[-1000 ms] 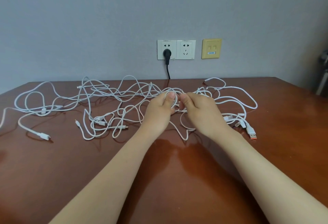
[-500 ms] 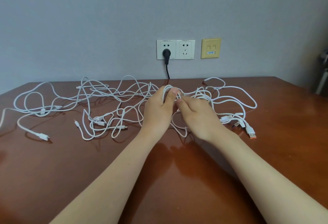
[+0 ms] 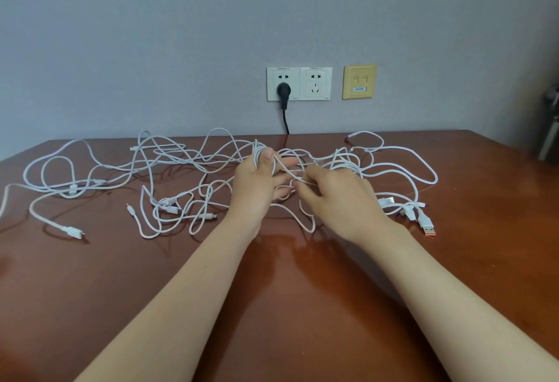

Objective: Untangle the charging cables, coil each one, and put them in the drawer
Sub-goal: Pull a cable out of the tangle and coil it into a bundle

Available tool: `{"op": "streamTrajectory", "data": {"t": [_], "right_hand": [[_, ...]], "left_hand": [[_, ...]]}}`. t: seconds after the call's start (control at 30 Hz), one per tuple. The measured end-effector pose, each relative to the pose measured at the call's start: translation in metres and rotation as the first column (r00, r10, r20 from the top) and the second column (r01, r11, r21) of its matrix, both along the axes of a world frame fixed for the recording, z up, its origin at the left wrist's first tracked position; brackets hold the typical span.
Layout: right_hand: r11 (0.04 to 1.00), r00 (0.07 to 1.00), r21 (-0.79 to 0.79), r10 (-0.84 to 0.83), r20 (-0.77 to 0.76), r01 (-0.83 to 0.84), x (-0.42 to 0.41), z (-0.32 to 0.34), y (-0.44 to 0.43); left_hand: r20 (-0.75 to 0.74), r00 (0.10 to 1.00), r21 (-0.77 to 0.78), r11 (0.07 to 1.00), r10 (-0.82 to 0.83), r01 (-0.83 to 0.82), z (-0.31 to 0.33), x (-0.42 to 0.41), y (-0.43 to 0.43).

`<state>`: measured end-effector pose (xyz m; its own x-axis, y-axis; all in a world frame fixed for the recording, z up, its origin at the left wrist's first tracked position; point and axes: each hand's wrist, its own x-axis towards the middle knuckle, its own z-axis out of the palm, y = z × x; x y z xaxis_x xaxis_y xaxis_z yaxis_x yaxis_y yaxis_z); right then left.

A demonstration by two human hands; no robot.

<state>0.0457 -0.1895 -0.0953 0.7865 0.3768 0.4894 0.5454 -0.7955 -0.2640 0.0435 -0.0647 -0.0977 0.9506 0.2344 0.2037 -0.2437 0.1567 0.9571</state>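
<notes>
Several white charging cables (image 3: 169,167) lie tangled across the far half of the brown wooden table (image 3: 272,306). My left hand (image 3: 257,182) holds a small loop of white cable under its thumb, with the other fingers spread. Just to its right, my right hand (image 3: 335,197) pinches a strand of the same tangle. A plug with an orange tip (image 3: 428,229) lies at the right end, and a white connector (image 3: 72,232) at the near left. No drawer is in view.
On the grey wall behind the table are two white sockets (image 3: 299,83) with a black plug (image 3: 283,91) and its cord, plus a yellow data plate (image 3: 360,81). A dark object (image 3: 549,127) stands at the far right edge.
My left hand has lifted slightly and spread its fingers while keeping the loop under the thumb. My right hand has shifted a little right and lower, pulling a strand away.
</notes>
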Motion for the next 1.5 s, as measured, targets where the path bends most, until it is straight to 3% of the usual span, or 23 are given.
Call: {"op": "streamTrajectory", "data": {"t": [0.23,0.33,0.57,0.67,0.83,1.03,1.17,1.23,1.37,1.5], "right_hand": [[0.994,0.997,-0.094,-0.051,0.059,0.057,0.002,-0.002,-0.002],[0.99,0.996,-0.12,-0.068,0.05,0.073,0.0,0.0,-0.003],[0.971,0.994,-0.225,-0.063,0.088,0.082,-0.001,0.007,-0.002],[0.968,0.984,-0.235,-0.043,0.174,0.084,0.003,0.006,-0.005],[0.988,0.887,-0.153,0.036,0.461,0.039,0.013,-0.008,-0.005],[0.971,0.784,-0.216,0.212,0.584,-0.101,0.013,-0.008,-0.002],[0.954,0.82,-0.201,0.293,0.491,-0.221,0.007,-0.005,0.004],[0.943,0.869,-0.149,0.332,0.367,-0.298,-0.001,-0.003,0.007],[0.913,0.938,0.224,0.348,0.008,-0.341,-0.007,0.002,0.007],[0.879,0.954,0.407,0.293,-0.055,-0.247,-0.005,0.002,0.005]], "left_hand": [[-0.045,0.996,-0.45,0.892,-0.074,0.046,0.006,0.004,0.005],[-0.045,0.998,-0.527,0.85,-0.042,0.012,0.009,0.009,0.012],[-0.021,1.0,-0.562,0.827,-0.022,0.006,0.011,0.015,0.028],[-0.029,0.999,-0.541,0.841,-0.026,0.006,0.012,0.015,0.029],[-0.07,0.997,-0.399,0.916,0.023,-0.049,0.011,0.012,0.025],[-0.125,0.991,-0.176,0.981,0.054,-0.076,0.009,0.011,0.023],[-0.138,0.989,-0.052,0.997,0.05,-0.058,0.011,0.005,0.014],[-0.135,0.99,0.045,0.999,0.036,-0.03,0.009,0.004,0.008],[-0.199,0.978,0.158,0.983,-0.058,0.09,0.006,0.002,0.002],[-0.242,0.927,0.109,0.941,-0.287,0.32,0.008,-0.005,0.0]]}}
